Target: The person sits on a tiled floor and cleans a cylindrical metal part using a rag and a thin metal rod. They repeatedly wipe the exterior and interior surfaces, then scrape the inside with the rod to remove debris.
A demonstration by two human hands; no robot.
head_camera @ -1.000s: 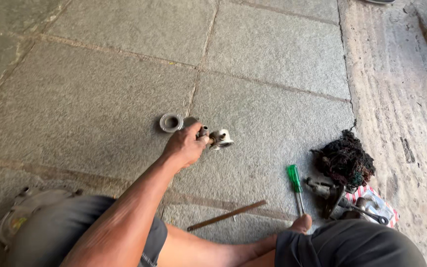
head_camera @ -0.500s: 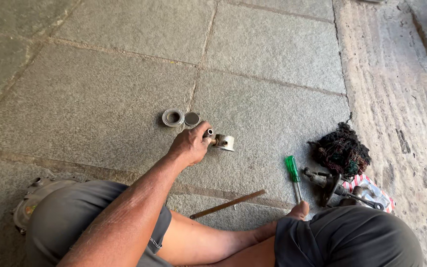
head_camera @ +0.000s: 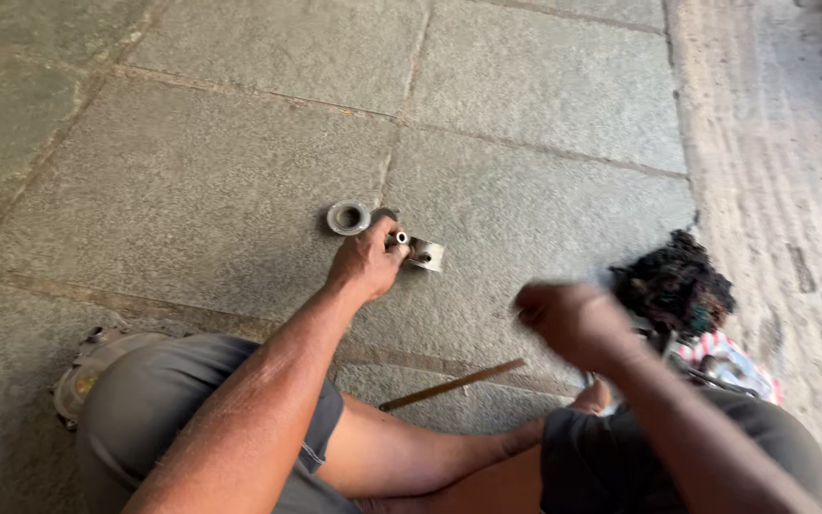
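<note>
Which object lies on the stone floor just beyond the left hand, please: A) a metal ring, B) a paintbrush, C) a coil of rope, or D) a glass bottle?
A: a round metal ring lies flat on the stone floor just past the left hand.

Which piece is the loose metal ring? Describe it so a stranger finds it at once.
Start on the big stone floor slab in front of the seated person. Follow the left hand out to its knuckles: the metal ring lies flat on the slab just beyond them. Unlike the metal part in that hand, it lies untouched and shows an open round centre.
</note>
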